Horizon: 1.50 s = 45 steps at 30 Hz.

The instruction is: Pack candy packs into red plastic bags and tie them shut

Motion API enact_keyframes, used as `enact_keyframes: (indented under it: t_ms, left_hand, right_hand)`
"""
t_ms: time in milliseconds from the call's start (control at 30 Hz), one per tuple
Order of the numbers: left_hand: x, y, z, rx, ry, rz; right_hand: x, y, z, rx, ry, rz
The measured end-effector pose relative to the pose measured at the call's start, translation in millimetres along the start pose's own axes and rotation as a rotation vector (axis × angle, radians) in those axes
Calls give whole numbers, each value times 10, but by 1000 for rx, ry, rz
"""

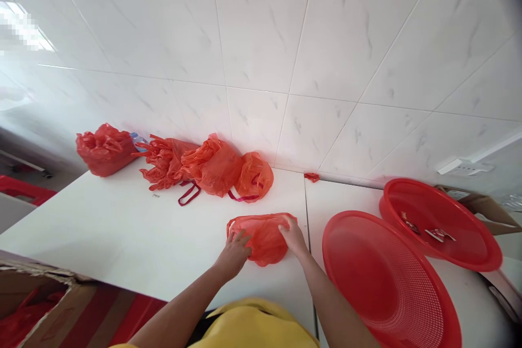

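Observation:
A thin red plastic bag (267, 242) lies on the white table in front of me, crumpled, its handle loop showing at the upper left. Over its left side rests my left hand (234, 255), fingers spread and touching the plastic. My right hand (294, 236) lies at the bag's upper right edge, thumb and fingers apart against the plastic. Whether either hand pinches the film is hard to see. What the bag holds, if anything, cannot be made out.
Several filled red bags (220, 168) line the wall. To the right stand a red perforated basket (367, 266) and a red basin (448, 217) with small packets inside. A cardboard box (53, 310) is at lower left. A seam (306, 206) splits the tabletop.

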State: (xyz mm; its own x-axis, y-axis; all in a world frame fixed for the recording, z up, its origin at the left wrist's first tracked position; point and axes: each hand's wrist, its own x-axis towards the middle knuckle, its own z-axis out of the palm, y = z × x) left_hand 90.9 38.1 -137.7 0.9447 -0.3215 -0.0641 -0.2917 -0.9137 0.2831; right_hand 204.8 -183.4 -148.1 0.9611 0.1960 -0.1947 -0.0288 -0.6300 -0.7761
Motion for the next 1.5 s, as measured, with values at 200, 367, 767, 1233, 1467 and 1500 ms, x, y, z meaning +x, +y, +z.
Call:
enact_keyframes:
  t_ms: [200,367,767,1233,1467,1500]
  left_hand:
    - [51,102,-209,-44,89,-24]
    - [45,93,-118,-1,-55,-42]
    - [-38,-40,-121,40,243,-132]
    - [-516,-803,391,-71,143,-1009]
    - [-549,-903,499,5,100,-976]
    - [-542,-893,491,6,108,-976]
  right_hand:
    - [-454,-120,174,-37,33,-156]
    - [-727,62,343,-177,-169,-195]
    - [-1209,502,97,224,-30,149]
    - [-1381,1013,19,401,14,443]
    - [-1275,1001,74,254,65,431]
    - [-1264,994,79,222,74,422]
